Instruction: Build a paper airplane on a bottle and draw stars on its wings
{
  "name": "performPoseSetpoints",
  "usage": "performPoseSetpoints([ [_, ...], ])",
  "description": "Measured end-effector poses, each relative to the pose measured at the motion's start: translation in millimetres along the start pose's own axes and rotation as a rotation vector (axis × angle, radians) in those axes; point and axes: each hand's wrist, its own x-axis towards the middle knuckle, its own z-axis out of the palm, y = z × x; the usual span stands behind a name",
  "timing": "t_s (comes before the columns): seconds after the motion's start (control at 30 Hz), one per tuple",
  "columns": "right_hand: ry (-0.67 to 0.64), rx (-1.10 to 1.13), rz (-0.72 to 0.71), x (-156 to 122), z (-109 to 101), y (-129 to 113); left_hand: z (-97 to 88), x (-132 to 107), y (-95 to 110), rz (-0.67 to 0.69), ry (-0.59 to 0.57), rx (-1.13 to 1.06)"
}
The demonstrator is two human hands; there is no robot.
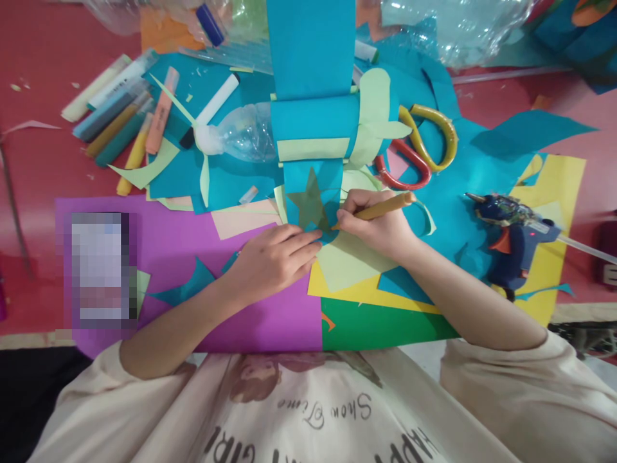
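Observation:
My right hand point(385, 228) grips a yellow-brown marker point(388, 207), its tip down at the lower right of an olive-coloured star point(308, 200). That star is on a blue paper strip point(293, 172), which extends from a clear plastic bottle point(245, 132) wrapped in blue paper. Fingers stretched out, my left hand point(274, 260) lies on the strip's near end, just below the star. Pale green paper blades point(144, 168) fan out at the bottle's cap, and pale green tail pieces point(373, 109) stand at its other end. A second blue strip point(311, 48) reaches away from me.
Several markers point(116, 106) lie at the left. Scissors point(434, 138) with yellow and red handles rest right of the bottle. A blue glue gun point(520, 241) lies farther right on yellow paper point(571, 193). A blurred-out rectangular object point(99, 267) sits on purple paper point(270, 328). Paper scraps surround the bottle.

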Motion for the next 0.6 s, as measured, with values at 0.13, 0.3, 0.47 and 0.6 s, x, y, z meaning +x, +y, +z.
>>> performPoseSetpoints([
  [0.13, -0.007, 0.056, 0.010, 0.8, -1.3, 0.3, -0.8, 1.6, 0.0, 0.010, 0.046, -0.006],
  [0.3, 0.076, 0.079, -0.012, 1.4, -1.2, 0.2, -0.9, 2.3, -0.1, 0.000, 0.031, -0.001],
  [0.47, 0.085, 0.036, -0.018, 0.5, 0.1, -0.4, -0.6, 2.1, 0.3, 0.008, 0.046, -0.002],
  [0.6, 0.061, 0.014, -0.049, 0.6, 0.2, -1.5, -0.8, 2.2, 0.2, 0.010, 0.058, 0.000],
])
